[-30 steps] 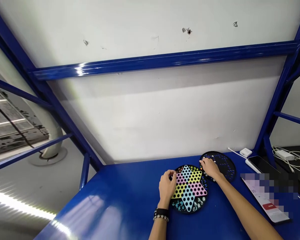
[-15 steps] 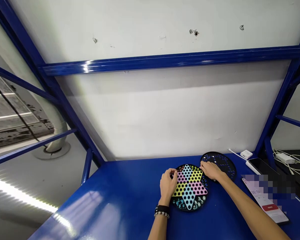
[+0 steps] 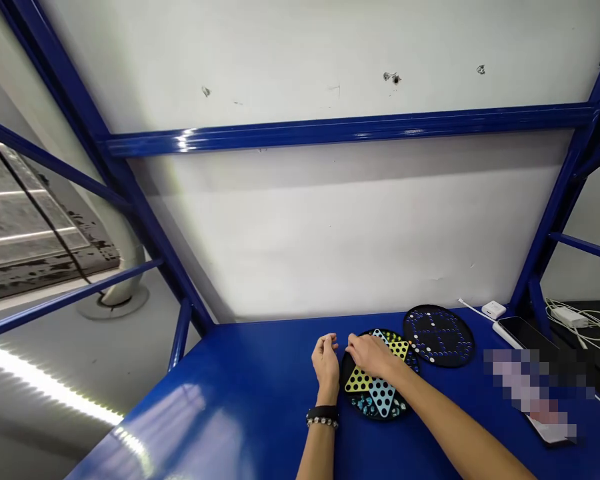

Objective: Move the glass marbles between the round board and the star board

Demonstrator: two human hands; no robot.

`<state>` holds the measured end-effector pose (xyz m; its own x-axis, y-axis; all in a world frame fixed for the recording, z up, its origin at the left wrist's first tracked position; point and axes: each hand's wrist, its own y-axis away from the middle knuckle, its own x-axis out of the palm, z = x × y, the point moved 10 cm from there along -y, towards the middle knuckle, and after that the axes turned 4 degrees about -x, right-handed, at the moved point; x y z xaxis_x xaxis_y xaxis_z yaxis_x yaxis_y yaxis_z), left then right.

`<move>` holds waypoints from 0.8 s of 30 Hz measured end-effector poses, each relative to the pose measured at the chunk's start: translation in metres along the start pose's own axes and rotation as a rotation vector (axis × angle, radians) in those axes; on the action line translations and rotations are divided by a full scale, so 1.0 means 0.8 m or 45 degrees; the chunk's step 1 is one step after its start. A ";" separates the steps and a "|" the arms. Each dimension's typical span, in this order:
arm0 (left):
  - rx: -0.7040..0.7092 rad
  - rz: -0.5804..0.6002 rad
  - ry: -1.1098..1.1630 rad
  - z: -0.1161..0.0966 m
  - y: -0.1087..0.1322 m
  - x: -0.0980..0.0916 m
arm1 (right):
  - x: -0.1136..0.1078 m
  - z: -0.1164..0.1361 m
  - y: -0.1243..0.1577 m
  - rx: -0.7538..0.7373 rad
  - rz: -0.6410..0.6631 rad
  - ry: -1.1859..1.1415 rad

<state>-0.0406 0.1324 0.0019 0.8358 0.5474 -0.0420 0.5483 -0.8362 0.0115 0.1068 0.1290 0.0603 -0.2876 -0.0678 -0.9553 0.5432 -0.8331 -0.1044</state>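
Note:
A round black Chinese checkers board [image 3: 383, 398] with a coloured star of holes lies on the blue table, and small marbles or pegs sit in the compartments around the star. My right hand [image 3: 373, 355] is over the board's upper left, fingertips pinched together near the rim; what they hold, if anything, is too small to make out. Just left of the board, my left hand [image 3: 326, 363] is raised with its fingers curled in. Any contents of that hand are hidden. A round black perforated disc [image 3: 439, 337] with a few white pieces lies right of the board.
The blue table [image 3: 260, 380] meets a white wall behind. To the right lie a partly blurred phone [image 3: 555, 437], a dark phone-like device [image 3: 523, 331], a white charger [image 3: 493, 309] and tangled cables [image 3: 593, 317]. Blue metal frame bars [image 3: 300, 133] surround the table.
My right hand has moved left from the disc's edge to over the board's upper left. My left hand has come off the board's left edge and turned, fingers curled. The view has shifted slightly.

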 end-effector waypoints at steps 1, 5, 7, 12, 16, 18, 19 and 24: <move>0.004 0.001 0.001 0.002 -0.002 0.000 | 0.009 0.014 -0.003 -0.036 0.037 0.074; 0.043 0.014 -0.012 0.002 -0.002 0.002 | 0.032 0.038 -0.005 -0.102 0.103 0.223; 0.055 0.020 -0.019 0.000 -0.001 0.005 | 0.034 0.039 -0.005 -0.096 0.109 0.253; 0.063 0.032 -0.051 -0.008 0.004 0.005 | 0.038 0.045 -0.011 -0.062 0.158 0.328; 0.086 0.045 -0.073 -0.016 0.009 0.004 | 0.043 0.052 -0.017 -0.055 0.162 0.345; 0.084 0.055 -0.062 -0.017 0.009 0.005 | 0.044 0.052 -0.019 -0.043 0.146 0.348; 0.084 0.056 -0.052 -0.017 0.009 0.005 | 0.045 0.052 -0.020 -0.036 0.135 0.350; 0.098 -0.053 -0.017 -0.017 0.003 -0.008 | 0.043 0.055 -0.026 -0.008 0.085 0.350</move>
<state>-0.0442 0.1277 0.0156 0.8115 0.5819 -0.0539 0.5784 -0.8129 -0.0676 0.0506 0.1197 0.0422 -0.0270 0.0299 -0.9992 0.5590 -0.8282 -0.0399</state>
